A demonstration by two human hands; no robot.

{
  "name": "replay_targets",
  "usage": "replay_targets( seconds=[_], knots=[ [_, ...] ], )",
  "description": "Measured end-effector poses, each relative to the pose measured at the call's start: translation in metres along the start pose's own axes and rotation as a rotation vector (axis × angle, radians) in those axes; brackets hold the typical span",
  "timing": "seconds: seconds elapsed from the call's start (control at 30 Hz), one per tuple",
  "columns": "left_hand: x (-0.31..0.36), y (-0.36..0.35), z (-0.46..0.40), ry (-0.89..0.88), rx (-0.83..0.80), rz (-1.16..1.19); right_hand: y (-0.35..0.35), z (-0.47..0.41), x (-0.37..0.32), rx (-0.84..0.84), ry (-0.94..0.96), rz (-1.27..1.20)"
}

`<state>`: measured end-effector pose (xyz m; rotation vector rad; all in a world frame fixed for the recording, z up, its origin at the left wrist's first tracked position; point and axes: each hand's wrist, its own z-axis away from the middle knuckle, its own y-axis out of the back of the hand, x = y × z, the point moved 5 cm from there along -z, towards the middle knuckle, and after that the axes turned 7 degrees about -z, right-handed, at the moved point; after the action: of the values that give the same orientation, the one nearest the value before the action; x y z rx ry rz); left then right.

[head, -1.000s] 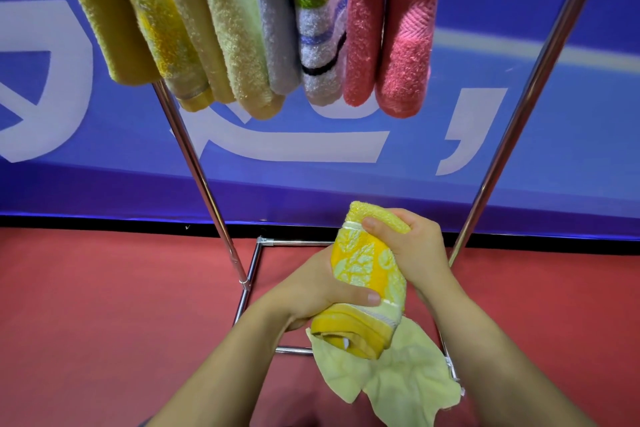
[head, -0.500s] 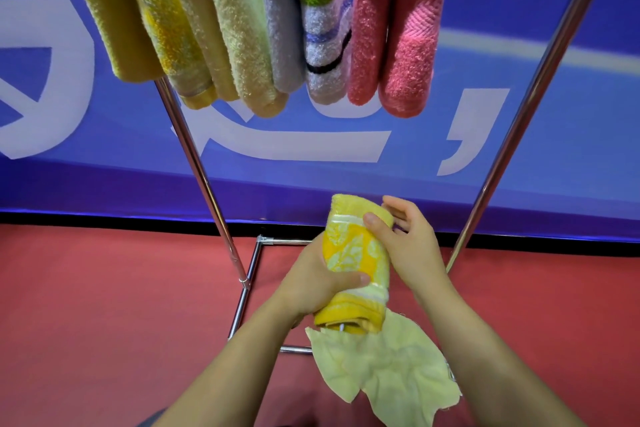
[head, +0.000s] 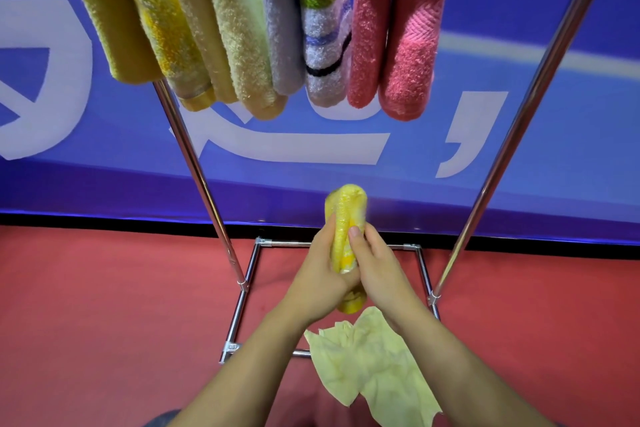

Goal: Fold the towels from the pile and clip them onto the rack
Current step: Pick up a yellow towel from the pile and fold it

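Banner (head: 519,156) in blue with large white characters across the whole background, above red floor (head: 86,305). Chrome rack (head: 194,163) standing in front, two slanted poles rising from a square base frame on the floor. Folded towels hanging in a tight row near the top: mustard towel (head: 100,21) at far left, then yellow patterned towel (head: 166,28), cream towel (head: 239,31), lilac striped towel (head: 311,28) and pink towel (head: 398,28) at right. Clips out of view above the frame edge, so fastening not confirmable. Space left on the rail to the right of the pink one.

Lower down, pale yellow cloth (head: 370,360) spread crumpled and unfolded beneath the forearms, over the front bar of the base.

At centre, yellow folded towel (head: 346,215) held upright as a narrow bundle between both hands, well below the hanging row. Left hand (head: 322,274) wrapped around its left side and lower end; right hand (head: 377,267) clasping the right side, thumb pressed on the front.

Judged well along: five hung, one folded and awaiting hanging and clipping, at least one cloth yet to be folded.
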<state>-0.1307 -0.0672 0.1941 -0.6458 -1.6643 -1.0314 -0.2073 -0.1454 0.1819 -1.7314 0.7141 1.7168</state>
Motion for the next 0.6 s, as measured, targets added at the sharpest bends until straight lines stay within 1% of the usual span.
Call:
replay_targets(
  seconds=[0.13,0.2,0.3,0.4,0.53,0.6],
  knots=[
    [-0.011,0.0,0.002,0.102,-0.084,0.045,0.001,0.001,0.001,0.021,0.015,-0.075],
    [-0.007,0.001,0.003,0.12,-0.083,0.107,0.002,0.003,-0.002,0.039,0.02,-0.091],
    [0.002,-0.001,0.005,0.113,0.003,0.13,0.0,0.009,-0.008,0.056,0.047,-0.082],
    [0.013,-0.007,0.004,0.117,0.138,0.104,-0.001,0.017,-0.022,0.088,0.09,-0.087],
    [0.048,-0.011,0.004,0.019,0.297,0.037,0.015,0.032,-0.057,0.17,0.189,-0.043],
    [0.073,-0.012,0.006,-0.059,0.354,-0.041,0.025,0.042,-0.079,0.188,0.227,0.004]
  ],
)
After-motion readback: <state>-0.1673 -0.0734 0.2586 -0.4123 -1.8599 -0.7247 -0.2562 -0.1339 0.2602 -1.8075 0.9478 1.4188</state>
